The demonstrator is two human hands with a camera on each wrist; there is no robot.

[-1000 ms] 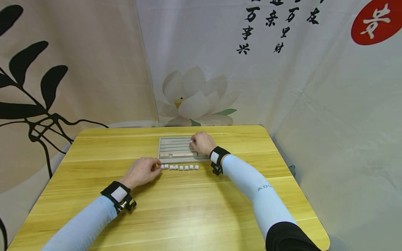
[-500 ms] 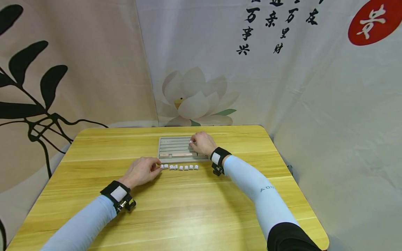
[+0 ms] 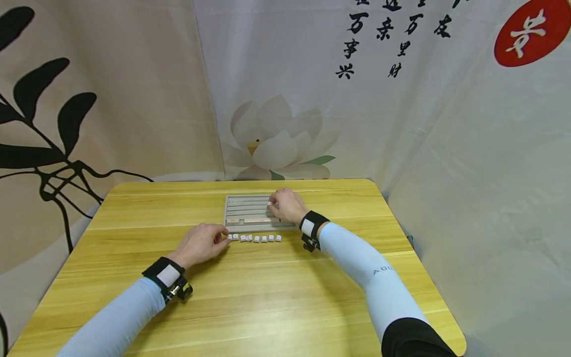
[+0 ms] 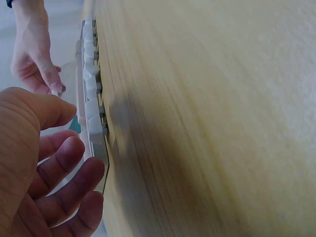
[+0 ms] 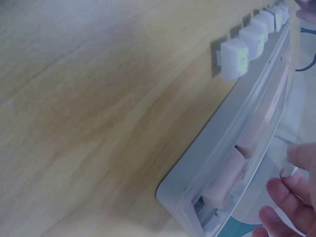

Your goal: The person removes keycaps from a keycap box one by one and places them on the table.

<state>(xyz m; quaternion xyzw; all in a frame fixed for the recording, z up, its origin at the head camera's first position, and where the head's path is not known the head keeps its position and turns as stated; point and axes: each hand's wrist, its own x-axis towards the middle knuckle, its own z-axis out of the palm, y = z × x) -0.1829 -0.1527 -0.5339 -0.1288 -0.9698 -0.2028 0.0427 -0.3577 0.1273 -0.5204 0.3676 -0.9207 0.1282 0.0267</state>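
Note:
A pale grey keycap tray [image 3: 243, 216] lies on the yellow wooden table [image 3: 267, 297], with a pink bar [image 3: 254, 219] in one of its rows. My right hand [image 3: 287, 204] hovers over the tray's right part and pinches a small white keycap [image 3: 269, 203] at its fingertips. In front of the tray runs a row of several white keycaps [image 3: 256, 238]. My left hand [image 3: 202, 243] rests on the table at the row's left end, its fingers [image 4: 59, 173] loosely curled and holding nothing. In the right wrist view the tray [image 5: 222, 148] holds pink keycaps [image 5: 224, 182].
Printed cloth backdrops [image 3: 285, 99] hang close behind the table and along its right side. The table's right edge [image 3: 428, 267] drops off beside the cloth. Bare wood stretches between my arms toward the near edge.
My right hand has shifted slightly toward me over the tray. The left hand and the keycap row have stayed put.

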